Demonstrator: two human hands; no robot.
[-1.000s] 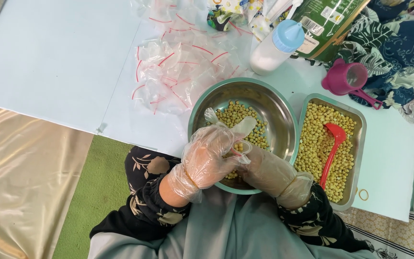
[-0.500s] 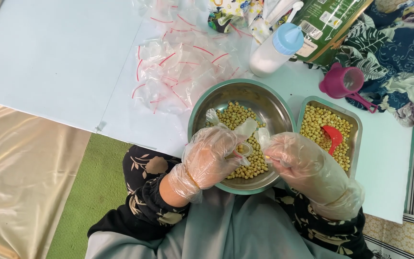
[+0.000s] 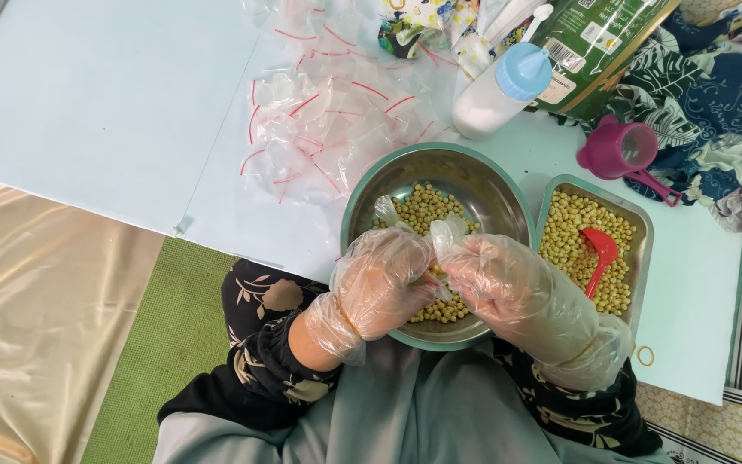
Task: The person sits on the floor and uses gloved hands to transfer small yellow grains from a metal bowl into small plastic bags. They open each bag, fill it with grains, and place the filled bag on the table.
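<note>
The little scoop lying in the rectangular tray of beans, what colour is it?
Red. The scoop shows clearly in the head view, lying on the beans in the metal tray.

Gloved left hand (image 3: 380, 288) and right hand (image 3: 508, 288), small bag (image 3: 435, 241), bowl (image 3: 474, 172) of beans

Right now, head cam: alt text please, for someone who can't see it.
Two hands in clear plastic gloves, left hand and right hand, pinch a small clear bag over a round metal bowl of yellow beans. Beside it sit a metal tray with a red scoop, and a pile of empty bags.
</note>
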